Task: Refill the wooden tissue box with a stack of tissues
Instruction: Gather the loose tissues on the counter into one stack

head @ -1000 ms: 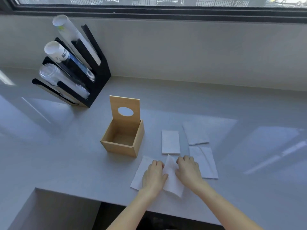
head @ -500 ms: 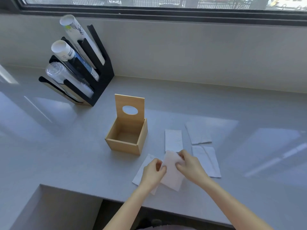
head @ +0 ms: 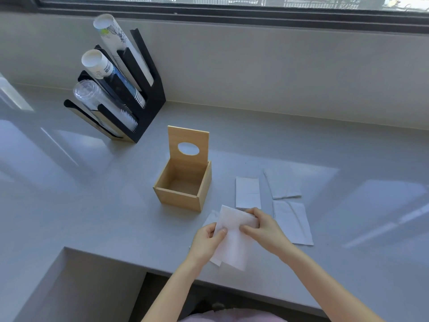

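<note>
A person's two hands are now lifting a white tissue (head: 233,238) up off the grey counter (head: 92,205), where a second ago they were pressing it flat and folding it. This looks like the fold being finished in the air, so the tissue is probably about to be added to a stack or carried to the box.

The left hand (head: 205,242) is pinching the tissue's left edge between thumb and curled fingers. The right hand (head: 262,226) is gripping its upper right corner, fingers curled over the top. Both forearms are reaching in from the bottom of the view.

The wooden tissue box (head: 183,182) is standing just beyond the hands, lid (head: 188,145) raised upright, its inside empty. Three folded tissues (head: 248,192) are lying on the counter to the right of the box. A black cup holder (head: 130,94) is standing further back on the left.
</note>
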Demonstrator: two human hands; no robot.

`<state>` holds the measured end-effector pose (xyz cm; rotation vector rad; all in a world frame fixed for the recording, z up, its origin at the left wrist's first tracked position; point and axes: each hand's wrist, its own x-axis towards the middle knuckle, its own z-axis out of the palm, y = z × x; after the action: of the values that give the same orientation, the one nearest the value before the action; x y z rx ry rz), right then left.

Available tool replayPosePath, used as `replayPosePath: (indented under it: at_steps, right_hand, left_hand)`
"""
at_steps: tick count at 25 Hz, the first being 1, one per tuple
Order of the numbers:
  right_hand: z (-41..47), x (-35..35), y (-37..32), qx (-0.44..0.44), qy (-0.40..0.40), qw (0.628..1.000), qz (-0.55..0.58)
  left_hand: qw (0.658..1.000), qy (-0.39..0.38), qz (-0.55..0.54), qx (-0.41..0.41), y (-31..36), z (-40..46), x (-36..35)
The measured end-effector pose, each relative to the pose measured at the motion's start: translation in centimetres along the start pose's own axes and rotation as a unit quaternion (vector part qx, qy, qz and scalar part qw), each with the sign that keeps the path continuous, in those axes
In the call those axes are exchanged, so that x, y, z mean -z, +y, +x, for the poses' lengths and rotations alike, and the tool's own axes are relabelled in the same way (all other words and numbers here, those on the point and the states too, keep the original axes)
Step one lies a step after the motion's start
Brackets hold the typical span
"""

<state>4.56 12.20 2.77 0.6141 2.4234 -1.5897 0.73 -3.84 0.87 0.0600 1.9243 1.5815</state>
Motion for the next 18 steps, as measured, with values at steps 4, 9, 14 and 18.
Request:
replayPosePath:
  at_steps: [4,9,14,18]
  right_hand:
    - [1.3,-1.0,0.4,-0.046,0.003,0.998,0.038]
    - [2.8,-4.0,1.0,-0.019,0.040,0.968,-0.247]
    - [2.6,-6.4,0.7,0.000,0.056,0.928,-0.368]
    - [2.6,-6.5,0.4,-0.010,0.067,0.925,-0.373]
  left_hand:
    - [0.998,0.038,-0.011,0.040,-0.9,-0.7,2.0]
    - [0.995,0.074,-0.018,0.064,-2.1,-1.8,4.7]
    - [0.991,0.104,-0.039,0.077,-2.5,-2.5,5.8]
    - [0.990,0.109,-0.034,0.077,-2.5,-2.4,5.9]
